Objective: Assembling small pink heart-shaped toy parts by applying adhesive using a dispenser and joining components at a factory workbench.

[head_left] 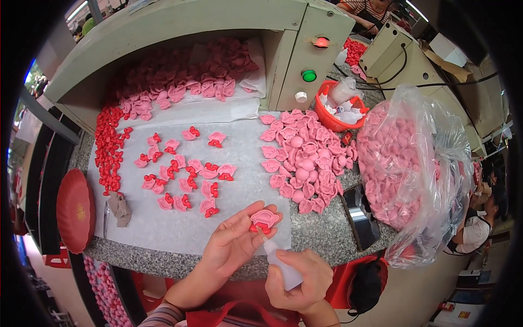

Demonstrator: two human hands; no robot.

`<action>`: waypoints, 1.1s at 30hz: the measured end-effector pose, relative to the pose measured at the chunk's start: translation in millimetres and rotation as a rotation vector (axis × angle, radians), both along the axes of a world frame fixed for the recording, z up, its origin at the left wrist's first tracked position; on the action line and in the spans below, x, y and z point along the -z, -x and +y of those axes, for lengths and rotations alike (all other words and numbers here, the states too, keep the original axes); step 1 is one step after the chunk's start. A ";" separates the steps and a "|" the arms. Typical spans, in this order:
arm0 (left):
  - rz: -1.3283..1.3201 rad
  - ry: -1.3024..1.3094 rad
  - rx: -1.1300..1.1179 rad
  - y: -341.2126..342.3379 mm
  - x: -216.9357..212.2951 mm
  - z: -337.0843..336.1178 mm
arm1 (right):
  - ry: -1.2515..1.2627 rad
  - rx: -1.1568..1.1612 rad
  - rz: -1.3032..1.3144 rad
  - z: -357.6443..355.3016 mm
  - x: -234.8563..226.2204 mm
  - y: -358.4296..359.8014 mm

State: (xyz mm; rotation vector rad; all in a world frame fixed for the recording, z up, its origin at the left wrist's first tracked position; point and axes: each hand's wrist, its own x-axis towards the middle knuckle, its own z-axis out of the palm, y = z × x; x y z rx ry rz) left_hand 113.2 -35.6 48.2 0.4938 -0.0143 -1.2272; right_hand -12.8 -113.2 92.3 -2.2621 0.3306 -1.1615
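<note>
Near the front edge of the table, my left hand (226,240) pinches a small pink moulded piece (265,218) with a red bow-shaped part at its lower side. My right hand (305,280) is wrapped round a white squeeze bottle (287,274), its narrow tip up against or very close to the red part. Beyond my hands, several pink pieces with red bow parts (210,171) lie spread on a white sheet (229,141). Loose pink pieces (308,158) are heaped to the right, and small red parts (109,147) to the left.
A pale green machine (180,24) with a piled opening stands behind. At right are an orange-red basket (333,120) of bottles, a clear bag (403,158) of pink pieces and a dark phone (360,215). A red dish (76,210) and grey cloth (119,209) lie left.
</note>
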 end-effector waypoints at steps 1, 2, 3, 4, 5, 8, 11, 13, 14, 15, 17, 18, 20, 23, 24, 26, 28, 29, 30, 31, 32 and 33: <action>-0.002 -0.003 -0.002 0.1 -0.2 -0.2 | -0.002 -0.001 -0.001 -0.3 0.1 -0.3; -0.005 -0.006 -0.004 0.3 -0.3 -0.3 | -0.002 0.000 -0.001 -0.4 0.3 -0.3; -0.005 -0.006 -0.003 0.5 -0.6 -0.5 | -0.004 -0.001 0.003 -0.3 0.6 -0.2; -0.007 -0.013 -0.004 0.3 -1.0 -0.7 | -0.006 -0.003 0.006 -0.5 0.8 -0.5; -0.009 -0.020 -0.006 0.2 -1.1 -0.9 | -0.006 -0.003 0.006 -0.7 0.6 -0.8; 0.013 -0.019 -0.009 0.2 -0.1 -1.3 | -0.012 -0.007 -0.010 -0.9 0.1 -0.9; 0.013 -0.019 -0.011 0.0 -1.5 -1.3 | 0.001 0.002 -0.010 -1.0 0.1 -0.3; 0.015 -0.022 -0.012 0.1 -2.0 -0.8 | -0.008 -0.007 -0.014 -1.3 0.4 -0.7; 0.018 -0.026 -0.013 0.1 -2.1 -0.6 | -0.008 -0.007 -0.014 -1.2 0.1 -0.7; 0.018 -0.026 -0.014 -0.1 -1.9 -0.3 | -0.010 -0.008 -0.005 -0.9 -0.5 -0.5; 0.023 -0.024 -0.011 0.2 -0.8 -1.1 | -0.011 -0.005 0.007 -1.5 -0.1 0.0; 0.024 -0.023 -0.010 0.3 -0.4 -1.3 | -0.009 -0.004 0.002 -1.8 0.8 0.0; 0.027 -0.031 -0.014 0.3 -0.6 -0.9 | -0.008 -0.002 -0.004 -1.7 1.0 0.2; 0.026 -0.030 -0.015 -0.2 -0.7 -1.2 | -0.010 0.002 0.011 -1.4 0.5 0.5; 0.026 -0.030 -0.014 -0.3 -0.8 -1.3 | -0.008 0.005 0.014 -1.4 0.3 0.4; 0.029 -0.031 -0.008 -0.2 -1.2 -1.1 | -0.007 0.008 0.016 -1.5 0.6 -0.2; 0.026 -0.030 -0.008 0.1 -0.8 -0.7 | -0.006 0.006 -0.004 -2.2 2.2 -1.1; 0.022 -0.029 -0.009 0.2 -0.5 -0.6 | -0.006 0.006 -0.005 -2.2 2.0 -1.2; 0.022 -0.028 -0.009 0.3 0.2 -0.3 | -0.012 0.005 0.001 -2.2 1.6 -1.2; 0.032 -0.022 -0.009 0.3 1.3 -0.4 | -0.016 0.005 0.006 -2.4 1.5 -1.2; 0.042 -0.017 -0.009 0.1 2.0 -0.5 | -0.015 0.007 0.005 -3.0 1.8 -1.5; 0.041 -0.016 -0.007 -0.1 2.2 -0.8 | -0.019 0.005 -0.001 -3.7 2.4 -1.8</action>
